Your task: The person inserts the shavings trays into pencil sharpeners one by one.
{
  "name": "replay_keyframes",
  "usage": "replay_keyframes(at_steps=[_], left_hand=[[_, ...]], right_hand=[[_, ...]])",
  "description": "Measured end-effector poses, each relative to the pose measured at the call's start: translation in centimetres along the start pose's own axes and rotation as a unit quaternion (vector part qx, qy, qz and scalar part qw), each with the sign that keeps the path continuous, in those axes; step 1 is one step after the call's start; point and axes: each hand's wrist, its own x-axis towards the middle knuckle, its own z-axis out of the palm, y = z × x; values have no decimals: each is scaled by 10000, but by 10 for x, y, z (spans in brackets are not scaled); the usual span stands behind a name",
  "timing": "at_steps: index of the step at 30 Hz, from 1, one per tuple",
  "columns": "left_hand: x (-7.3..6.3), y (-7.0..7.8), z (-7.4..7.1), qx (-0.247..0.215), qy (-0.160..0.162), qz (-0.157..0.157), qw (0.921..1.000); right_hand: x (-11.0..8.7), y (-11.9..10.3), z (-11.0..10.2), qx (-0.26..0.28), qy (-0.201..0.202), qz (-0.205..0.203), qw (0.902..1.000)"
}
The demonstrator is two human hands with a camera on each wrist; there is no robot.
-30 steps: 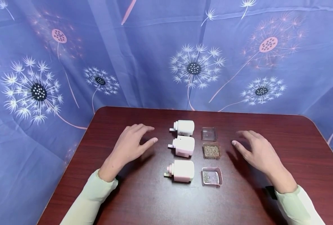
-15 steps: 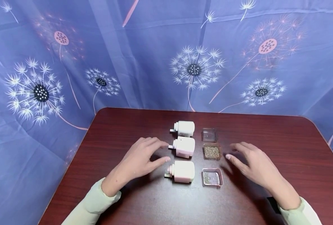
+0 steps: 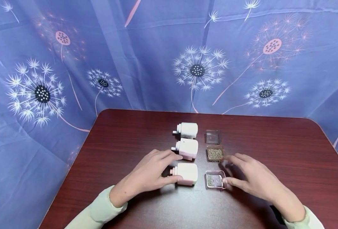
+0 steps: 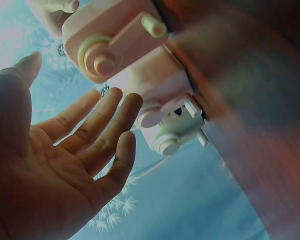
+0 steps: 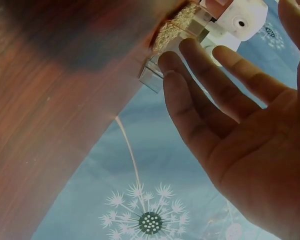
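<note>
Three hand-crank pencil sharpeners stand in a column in the head view: a cream one nearest, a pale pink one behind it, a white one farthest. My left hand is at the cream sharpener, thumb by its near side and fingers reaching past its far side. In the left wrist view those fingers are extended, not curled. My right hand is beside the near clear tray, thumb at its right edge. Its fingers are loosely extended, near the middle tray.
Brown shavings fill the middle tray; a few lie in the near one. A third clear tray lies behind them. The dark wooden table ends at a blue dandelion-print cloth.
My left hand has moved right and nearer, from beside the sharpeners to the cream one. My right hand has come left and nearer, to the near tray. Sharpeners and trays stay put.
</note>
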Motion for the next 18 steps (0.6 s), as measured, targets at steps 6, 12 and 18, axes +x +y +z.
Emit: replay_keyframes(at_steps=[6,12,18], left_hand=[[1,3,5,-104,-252,26,9996],[2,5,10,-143,-232,219,9994],[2,3,13,-107,-293,278,9991]], right_hand=[[0,-4,4,79,-223,-106,9997],[0,-6,9,135,-315,-284,9990],[0,-6,12,108,-384,-401,9984]])
